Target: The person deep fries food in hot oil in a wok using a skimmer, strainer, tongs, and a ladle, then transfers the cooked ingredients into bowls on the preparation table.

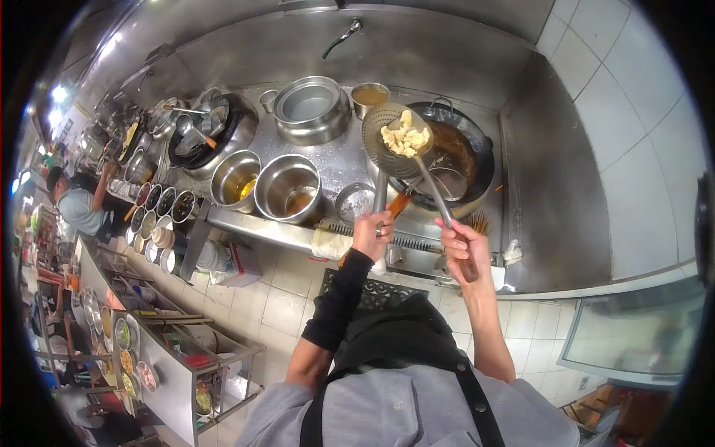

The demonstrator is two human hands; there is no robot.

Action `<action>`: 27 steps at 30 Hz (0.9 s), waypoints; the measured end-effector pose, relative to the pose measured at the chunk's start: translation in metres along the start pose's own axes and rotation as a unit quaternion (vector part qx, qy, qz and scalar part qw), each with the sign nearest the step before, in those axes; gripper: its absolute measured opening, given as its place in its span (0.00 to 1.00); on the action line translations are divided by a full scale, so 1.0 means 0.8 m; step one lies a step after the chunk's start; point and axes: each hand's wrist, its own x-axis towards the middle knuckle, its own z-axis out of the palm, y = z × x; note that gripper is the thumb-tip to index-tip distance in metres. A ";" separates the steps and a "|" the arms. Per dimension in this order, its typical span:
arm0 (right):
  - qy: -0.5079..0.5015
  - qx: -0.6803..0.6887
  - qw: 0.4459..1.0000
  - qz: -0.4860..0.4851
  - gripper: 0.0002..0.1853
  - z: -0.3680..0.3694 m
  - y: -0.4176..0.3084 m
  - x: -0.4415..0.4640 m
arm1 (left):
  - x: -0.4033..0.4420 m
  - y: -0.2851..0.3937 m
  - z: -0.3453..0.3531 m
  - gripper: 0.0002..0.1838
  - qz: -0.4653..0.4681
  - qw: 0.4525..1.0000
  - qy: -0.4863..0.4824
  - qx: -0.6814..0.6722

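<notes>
My left hand (372,234) is closed round the metal handle of a perforated skimmer (375,141), raised at the near left side of a dark wok (484,160). Pale yellow chunks (406,139) lie at the skimmer's bowl. My right hand (465,249) grips the wooden end of a ladle (433,186), whose shaft reaches up to the chunks; its head is hidden among them. Brown liquid coats the wok below, where a round metal rim (449,182) shows. An orange wooden handle (400,203) lies just beyond my left hand; I cannot tell what it belongs to.
Two steel pots (289,188) stand at the counter's front edge, left of the wok. Behind them are a large water pot (309,112) and a container of brown liquid (370,95). A second wok (212,134) is farther left, near another person (78,208). A faucet (344,37) hangs above.
</notes>
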 end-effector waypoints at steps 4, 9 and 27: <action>0.002 -0.083 0.996 -0.029 0.18 -0.028 -0.003 -0.024 | 0.001 -0.014 0.000 0.17 -0.009 0.998 -0.041 -0.048; -0.019 -0.009 1.000 -0.012 0.20 -0.029 -0.002 -0.029 | -0.002 -0.004 0.019 0.14 0.017 0.999 -0.031 -0.008; 0.002 0.088 0.990 0.113 0.22 0.046 0.052 -0.003 | -0.084 0.086 -0.235 0.19 -0.196 0.944 -0.026 -0.264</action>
